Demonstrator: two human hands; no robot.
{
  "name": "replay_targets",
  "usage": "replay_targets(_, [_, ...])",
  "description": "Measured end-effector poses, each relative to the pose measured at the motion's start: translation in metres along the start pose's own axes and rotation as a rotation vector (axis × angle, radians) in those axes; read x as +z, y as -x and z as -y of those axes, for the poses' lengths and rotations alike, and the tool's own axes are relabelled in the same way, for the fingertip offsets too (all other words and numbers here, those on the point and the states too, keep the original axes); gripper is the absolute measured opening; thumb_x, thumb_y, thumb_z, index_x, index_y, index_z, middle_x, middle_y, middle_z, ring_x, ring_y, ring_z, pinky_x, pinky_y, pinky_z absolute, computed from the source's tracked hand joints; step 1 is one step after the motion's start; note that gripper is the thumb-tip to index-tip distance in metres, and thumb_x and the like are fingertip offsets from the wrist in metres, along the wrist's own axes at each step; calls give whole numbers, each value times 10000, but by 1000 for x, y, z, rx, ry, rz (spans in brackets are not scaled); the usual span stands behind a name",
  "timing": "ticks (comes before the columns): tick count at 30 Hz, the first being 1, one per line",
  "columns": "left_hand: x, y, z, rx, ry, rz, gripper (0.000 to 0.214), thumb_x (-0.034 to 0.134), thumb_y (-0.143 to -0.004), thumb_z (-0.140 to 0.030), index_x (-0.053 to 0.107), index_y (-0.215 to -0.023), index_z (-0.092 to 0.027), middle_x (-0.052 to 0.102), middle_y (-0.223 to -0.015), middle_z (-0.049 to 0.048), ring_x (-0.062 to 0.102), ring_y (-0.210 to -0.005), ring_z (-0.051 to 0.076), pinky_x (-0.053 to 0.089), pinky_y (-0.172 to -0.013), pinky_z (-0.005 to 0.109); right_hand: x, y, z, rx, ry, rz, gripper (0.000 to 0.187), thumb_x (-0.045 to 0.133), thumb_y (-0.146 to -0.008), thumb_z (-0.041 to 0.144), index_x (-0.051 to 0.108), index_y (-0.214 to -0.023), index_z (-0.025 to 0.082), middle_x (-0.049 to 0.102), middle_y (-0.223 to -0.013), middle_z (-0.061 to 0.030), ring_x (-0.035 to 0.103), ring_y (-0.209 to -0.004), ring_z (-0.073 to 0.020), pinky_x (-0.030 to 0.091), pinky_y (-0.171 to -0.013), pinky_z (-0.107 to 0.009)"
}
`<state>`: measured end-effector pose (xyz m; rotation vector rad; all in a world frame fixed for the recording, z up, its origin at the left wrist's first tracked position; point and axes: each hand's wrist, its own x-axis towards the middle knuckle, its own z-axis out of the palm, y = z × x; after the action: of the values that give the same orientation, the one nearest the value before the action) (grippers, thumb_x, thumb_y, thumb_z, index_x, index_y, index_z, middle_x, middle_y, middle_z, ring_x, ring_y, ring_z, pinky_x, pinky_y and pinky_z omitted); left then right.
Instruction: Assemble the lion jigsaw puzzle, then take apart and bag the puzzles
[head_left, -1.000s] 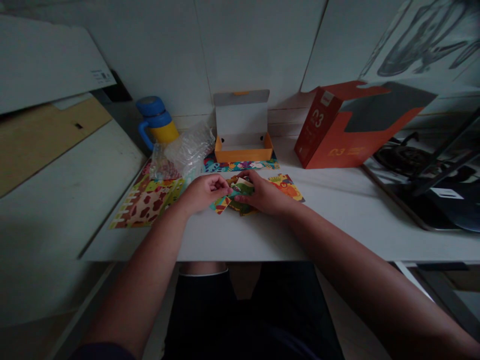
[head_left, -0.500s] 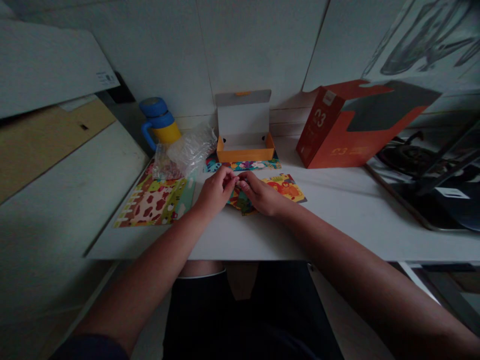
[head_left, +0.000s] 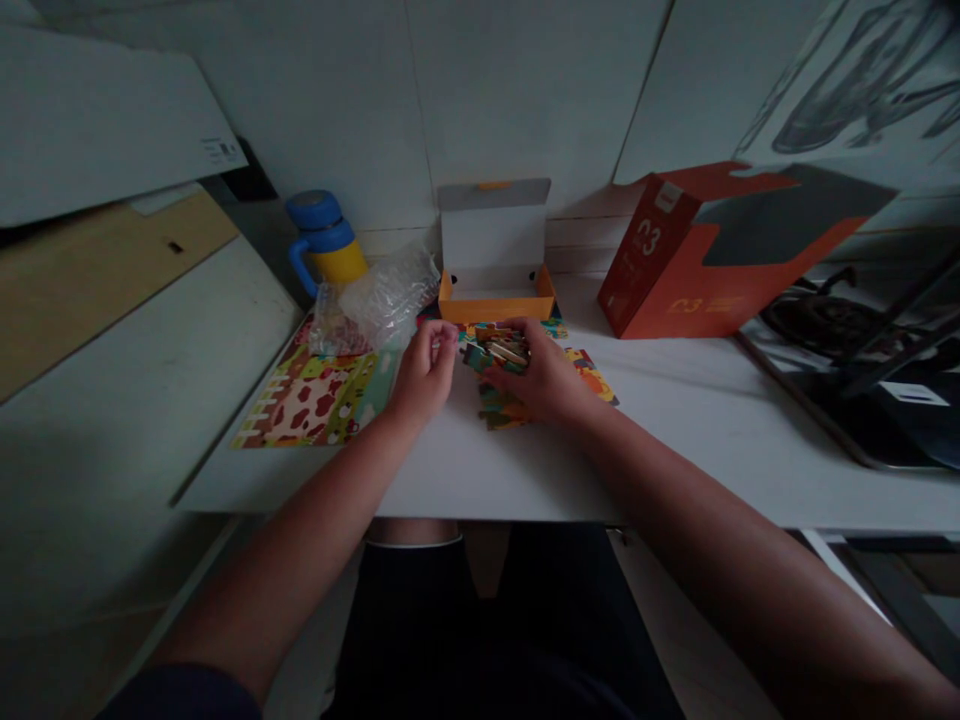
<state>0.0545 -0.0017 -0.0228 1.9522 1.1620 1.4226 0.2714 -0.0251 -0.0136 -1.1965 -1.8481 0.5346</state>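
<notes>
My right hand point(head_left: 546, 375) is wrapped round a thick bunch of colourful jigsaw pieces point(head_left: 504, 350), their pale cut edges facing up. To its left, my left hand point(head_left: 426, 370) is raised a little apart, fingers curled in to the thumb. Whatever it may hold cannot be made out. Below the right hand more patterned pieces point(head_left: 501, 408) lie on the white table point(head_left: 450, 470). A yellow and red printed card point(head_left: 594, 375) shows partly from behind that hand.
At the back stands an open orange box point(head_left: 496, 308) on a colourful printed sheet point(head_left: 556, 328). Crumpled clear plastic point(head_left: 394, 300) lies by a blue and yellow flask point(head_left: 334, 250), behind a farm-pattern picture point(head_left: 307, 405). A large red carton point(head_left: 675, 270) and a black stand point(head_left: 885, 400) are at right.
My hands, earlier together at the fingertips, have moved apart. The bunch of jigsaw pieces now shows in my right hand, tilted upward. The view has shifted slightly.
</notes>
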Motion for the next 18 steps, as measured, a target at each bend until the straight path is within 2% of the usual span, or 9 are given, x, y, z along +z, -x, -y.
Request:
replay_targets(2, [2,1,4,-74,86,76,466,398,-1094,-608,608,-1238,-217,696,-1275,119,658,-1243,242,522,-1080,411,0,-2,-5,-17,43,13,577,834,-821,359,559,-1318,258,684,-1349,-125,664,-1210,-304,524,-1061,-462])
replay_targets(5, [6,4,1,-128,132,270,604,340,-1083,-673,573,-1393,-209,634,-1466,148,559,-1426,286,411,-1229,475,3,-2,-10,-48,79,71,530,825,-819,334,581,-1278,230,694,-1306,-129,667,-1190,-297,521,-1045,-446])
replay_targets(8, [7,8,-9,-104,163,452,682,333,-1069,-703,481,-1526,-218,514,-1625,147,445,-1539,305,304,-1308,490,7,-1,-10,-87,89,83,493,816,-830,348,603,-1255,215,701,-1258,-127,666,-1153,-294,517,-1025,-446])
replay_targets(10, [8,9,-12,-72,218,517,708,335,-1065,-707,420,-1580,-229,446,-1682,137,380,-1584,313,260,-1331,496,9,-2,-8,-97,84,92,467,808,-839,357,618,-1238,207,706,-1246,-130,668,-1123,-289,523,-998,-435])
replay_targets(14, [9,9,-9,-50,282,538,759,356,-1037,-755,376,-1606,-252,396,-1713,126,336,-1607,329,260,-1330,509,10,-4,-5,-79,84,124,397,799,-843,341,650,-1187,212,731,-1215,-119,681,-1075,-274,536,-949,-402])
replay_targets(18, [8,9,-3,-67,160,404,679,341,-1068,-705,430,-1540,-227,494,-1622,162,444,-1540,303,331,-1295,503,-3,-9,-6,45,131,70,453,843,-807,420,695,-1182,212,769,-1136,-101,704,-999,-273,541,-905,-391])
